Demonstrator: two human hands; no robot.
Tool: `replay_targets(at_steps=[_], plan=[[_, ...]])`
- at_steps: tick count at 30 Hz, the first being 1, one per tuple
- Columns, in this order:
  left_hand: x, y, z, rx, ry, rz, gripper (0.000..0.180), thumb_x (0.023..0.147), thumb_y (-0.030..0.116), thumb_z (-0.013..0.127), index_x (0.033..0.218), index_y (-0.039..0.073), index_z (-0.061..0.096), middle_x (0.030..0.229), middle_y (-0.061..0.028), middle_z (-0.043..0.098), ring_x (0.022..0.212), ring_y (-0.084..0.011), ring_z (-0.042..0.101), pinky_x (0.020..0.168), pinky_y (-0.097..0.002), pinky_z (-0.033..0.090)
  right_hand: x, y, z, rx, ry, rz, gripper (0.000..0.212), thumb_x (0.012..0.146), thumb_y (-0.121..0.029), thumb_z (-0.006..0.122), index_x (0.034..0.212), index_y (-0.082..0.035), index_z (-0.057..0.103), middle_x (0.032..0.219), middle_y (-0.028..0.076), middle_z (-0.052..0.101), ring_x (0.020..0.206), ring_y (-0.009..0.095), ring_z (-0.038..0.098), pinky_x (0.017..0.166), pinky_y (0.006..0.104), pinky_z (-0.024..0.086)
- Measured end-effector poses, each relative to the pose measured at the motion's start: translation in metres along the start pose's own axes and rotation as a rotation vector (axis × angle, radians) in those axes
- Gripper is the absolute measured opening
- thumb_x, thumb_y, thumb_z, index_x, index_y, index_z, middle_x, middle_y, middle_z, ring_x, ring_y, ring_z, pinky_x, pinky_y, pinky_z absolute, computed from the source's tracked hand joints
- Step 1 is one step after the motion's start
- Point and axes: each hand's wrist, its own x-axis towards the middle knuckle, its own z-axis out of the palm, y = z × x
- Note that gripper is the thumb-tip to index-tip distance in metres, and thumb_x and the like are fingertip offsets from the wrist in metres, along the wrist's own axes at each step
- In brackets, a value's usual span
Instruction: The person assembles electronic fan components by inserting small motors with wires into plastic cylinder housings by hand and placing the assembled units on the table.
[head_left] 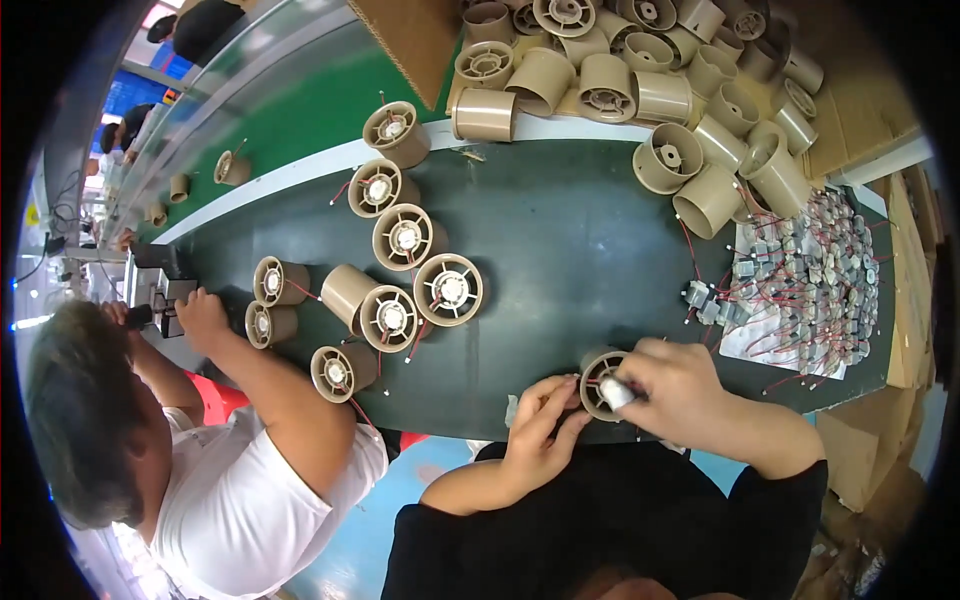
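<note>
Nearest: black cloth shirt point(620, 510). Beyond, smooth dark-green table point(540, 220); heap of hollow beige plastic cylinders point(605, 85) at far side; spread of small metallic motors point(800, 270), thin red leads, at right. Right hand point(675, 385) clamped on whitish rounded piece. Left hand point(540, 440): fingertips touch cup's left side; grip cannot be told. Spoked beige cup point(592, 388) between hands, at table's near edge. Whitish rounded piece point(617, 392) at its mouth.

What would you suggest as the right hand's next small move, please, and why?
Probably, the right hand should ease the small whitish piece toward the middle of the tan cylindrical housing: the piece overlaps the housing's open end, the left hand is at its left side, and several spoked housings farther left have white centres.
</note>
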Motion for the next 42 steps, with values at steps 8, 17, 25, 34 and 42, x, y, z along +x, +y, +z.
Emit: replay_targets(at_steps=[8, 17, 25, 34, 42], plan=[[0.012, 0.005, -0.006, 0.154, 0.007, 0.075, 0.026, 0.069, -0.003, 0.059, 0.093, -0.005, 0.050, 0.091, -0.0142, 0.048, 0.080, -0.0251, 0.050, 0.070, -0.0313, 0.041, 0.004, 0.000, -0.018, 0.077, -0.340, -0.213, 0.014, 0.068, -0.012, 0.056, 0.080, -0.007, 0.051, 0.072, 0.007, 0.048, 0.059, 0.023, 0.053, 0.051, 0.0324, 0.043], [0.011, 0.010, -0.007, 0.262, -0.069, 0.029, 0.011, 0.064, -0.005, 0.059, 0.069, 0.000, 0.051, 0.065, -0.0084, 0.048, 0.064, -0.0228, 0.048, 0.057, -0.0301, 0.039, -0.008, -0.017, -0.034, -0.692, -0.241, -0.352, 0.034, 0.062, -0.012, 0.055, 0.094, -0.003, 0.048, 0.076, 0.009, 0.049, 0.063, 0.018, 0.052, 0.056, 0.0271, 0.039], [0.013, 0.009, -0.008, 0.328, -0.158, 0.069, 0.014, 0.061, -0.003, 0.061, 0.071, 0.001, 0.052, 0.068, -0.0083, 0.049, 0.070, -0.0253, 0.048, 0.063, -0.0321, 0.039, 0.010, 0.002, -0.043, 0.283, -0.649, -0.139, 0.033, 0.066, -0.010, 0.054, 0.098, -0.009, 0.048, 0.073, 0.007, 0.055, 0.065, 0.023, 0.053, 0.061, 0.0307, 0.040], [0.009, 0.005, -0.013, 0.271, -0.188, 0.019, 0.012, 0.062, -0.001, 0.062, 0.072, 0.001, 0.055, 0.070, -0.0079, 0.049, 0.077, -0.0260, 0.048, 0.067, -0.0324, 0.040, 0.003, 0.006, -0.026, -0.607, 0.070, -0.636, 0.031, 0.060, -0.015, 0.054, 0.088, -0.003, 0.054, 0.078, 0.006, 0.051, 0.059, 0.014, 0.050, 0.058, 0.0267, 0.037], [0.005, 0.000, -0.014, 0.341, -0.149, 0.026, 0.019, 0.059, 0.000, 0.065, 0.075, 0.001, 0.055, 0.077, -0.0078, 0.048, 0.084, -0.0277, 0.046, 0.073, -0.0350, 0.039, -0.004, 0.007, -0.008, -0.091, 0.005, -0.328, 0.037, 0.051, -0.012, 0.069, 0.086, -0.008, 0.058, 0.079, 0.004, 0.051, 0.070, 0.021, 0.051, 0.092, 0.0528, 0.022]])
